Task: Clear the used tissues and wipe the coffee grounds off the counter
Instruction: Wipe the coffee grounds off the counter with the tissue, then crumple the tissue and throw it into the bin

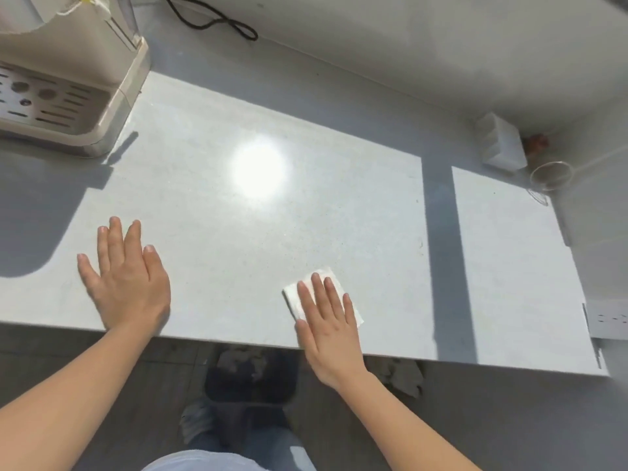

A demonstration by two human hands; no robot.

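Note:
My right hand (328, 326) lies flat, fingers spread, pressing a folded white tissue (295, 295) onto the pale grey counter (238, 232) close to its front edge. My left hand (125, 273) rests palm down on the counter further left, fingers apart, holding nothing. Tiny dark specks dot the counter surface to the right of centre; no heap of coffee grounds shows. Below the counter edge stands a dark bin (251, 379) with crumpled tissues inside.
A beige coffee machine (68, 79) with a slotted drip tray stands at the back left. A black cable (217, 18) loops near the wall. A white tissue box (503, 144) and a clear cup (550, 175) sit at the back right. A wall socket (608, 317) is at the right.

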